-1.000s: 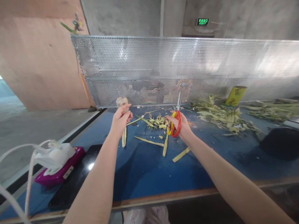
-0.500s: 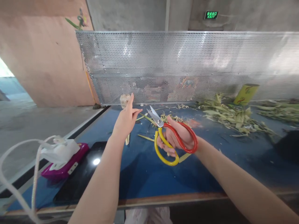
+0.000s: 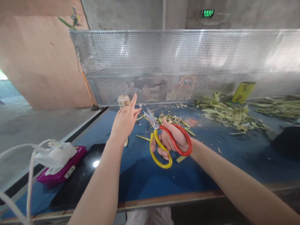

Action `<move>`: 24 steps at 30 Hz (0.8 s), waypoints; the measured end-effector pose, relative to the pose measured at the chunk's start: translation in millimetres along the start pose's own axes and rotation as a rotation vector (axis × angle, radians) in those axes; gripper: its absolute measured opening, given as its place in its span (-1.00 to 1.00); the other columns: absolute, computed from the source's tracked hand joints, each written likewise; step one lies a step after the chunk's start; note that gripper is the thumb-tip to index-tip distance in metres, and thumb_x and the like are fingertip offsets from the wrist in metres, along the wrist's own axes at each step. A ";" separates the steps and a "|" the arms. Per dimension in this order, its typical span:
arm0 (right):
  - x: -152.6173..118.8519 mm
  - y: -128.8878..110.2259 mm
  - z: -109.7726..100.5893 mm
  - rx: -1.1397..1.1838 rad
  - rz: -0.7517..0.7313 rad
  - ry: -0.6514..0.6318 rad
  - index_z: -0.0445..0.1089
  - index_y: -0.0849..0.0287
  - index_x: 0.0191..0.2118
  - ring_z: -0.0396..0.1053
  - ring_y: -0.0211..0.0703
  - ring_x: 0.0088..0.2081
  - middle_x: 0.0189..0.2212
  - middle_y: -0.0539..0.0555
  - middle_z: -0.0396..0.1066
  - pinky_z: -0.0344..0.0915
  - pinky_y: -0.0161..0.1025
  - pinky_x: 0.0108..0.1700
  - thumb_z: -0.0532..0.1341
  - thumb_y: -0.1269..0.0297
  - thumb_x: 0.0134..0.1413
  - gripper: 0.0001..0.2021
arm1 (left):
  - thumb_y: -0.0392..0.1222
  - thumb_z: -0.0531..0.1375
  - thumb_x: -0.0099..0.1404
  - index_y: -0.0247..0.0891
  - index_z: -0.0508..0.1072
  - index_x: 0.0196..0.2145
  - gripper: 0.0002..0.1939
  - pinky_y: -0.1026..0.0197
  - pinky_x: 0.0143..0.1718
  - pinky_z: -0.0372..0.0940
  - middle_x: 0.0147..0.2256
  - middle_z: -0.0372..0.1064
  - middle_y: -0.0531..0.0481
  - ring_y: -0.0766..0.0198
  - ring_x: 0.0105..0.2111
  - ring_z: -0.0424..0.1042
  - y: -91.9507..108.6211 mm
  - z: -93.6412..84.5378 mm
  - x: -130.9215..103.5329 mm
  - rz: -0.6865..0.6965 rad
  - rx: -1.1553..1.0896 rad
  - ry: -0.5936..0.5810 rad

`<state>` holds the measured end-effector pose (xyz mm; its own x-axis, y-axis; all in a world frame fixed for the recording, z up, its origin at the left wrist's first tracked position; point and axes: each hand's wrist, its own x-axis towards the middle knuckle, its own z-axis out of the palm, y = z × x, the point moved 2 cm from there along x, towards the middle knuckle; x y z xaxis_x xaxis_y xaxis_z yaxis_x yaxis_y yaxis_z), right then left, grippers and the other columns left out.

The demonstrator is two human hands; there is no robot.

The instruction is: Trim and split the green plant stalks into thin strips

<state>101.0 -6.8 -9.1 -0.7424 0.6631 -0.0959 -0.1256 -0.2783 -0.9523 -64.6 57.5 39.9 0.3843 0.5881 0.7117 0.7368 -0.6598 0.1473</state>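
Observation:
My right hand is wrapped round the scissors, which have one red and one yellow handle. Their blades stand a little apart and point up and left towards my left hand. That hand is raised over the blue table, index finger stretched up, thumb out to the right near the blade tips. A thin green stem runs between its thumb area and the blades; whether the fingers grip it I cannot tell. Behind the scissors lies a heap of small plant clippings.
A yellow-green box stands behind long leafy stems at the right. At the left are a black tablet and a magenta device with white cables. A perforated metal screen borders the table's back.
The whole view has shifted slightly. The scissors and my right hand sit a little further left and closer to my left hand, and more of the clippings shows.

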 end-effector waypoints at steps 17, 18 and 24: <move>5.2 2.9 -1.4 -0.019 0.109 -0.099 0.35 0.42 -0.37 0.18 -0.31 -0.71 -0.72 0.10 0.27 0.23 -0.31 -0.60 -0.51 -0.30 -0.06 -0.05 | -0.28 0.03 0.27 -0.34 0.01 0.17 -0.48 0.09 -0.04 0.18 -0.24 0.48 -0.05 0.15 -0.08 0.32 -1.8 1.8 -0.3 0.094 0.080 0.031; 4.9 2.5 -1.0 -0.028 0.114 -0.102 0.35 0.43 -0.37 0.19 -0.31 -0.71 -0.71 0.10 0.27 0.23 -0.31 -0.60 -0.51 -0.30 -0.06 -0.05 | -0.28 0.01 0.28 -0.33 0.01 0.17 -0.49 0.08 -0.04 0.18 -0.23 0.48 -0.06 0.15 -0.07 0.31 -2.2 1.7 -0.2 0.083 0.086 0.032; 7.4 3.8 -0.4 0.000 0.113 -0.192 0.35 0.47 -0.35 0.20 -0.29 -0.69 -0.70 0.11 0.27 0.23 -0.30 -0.60 -0.50 -0.30 -0.06 -0.05 | -0.27 -0.03 0.31 -0.33 0.02 0.16 -0.52 0.02 -0.02 0.14 -0.16 0.46 -0.09 0.11 -0.02 0.29 -2.9 0.6 -0.1 0.014 0.122 0.045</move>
<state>95.3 -2.7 -13.6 -0.8636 0.4829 -0.1448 -0.0346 -0.3434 -0.9386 -66.4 59.7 39.0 0.3721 0.5557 0.7434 0.7947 -0.6045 0.0541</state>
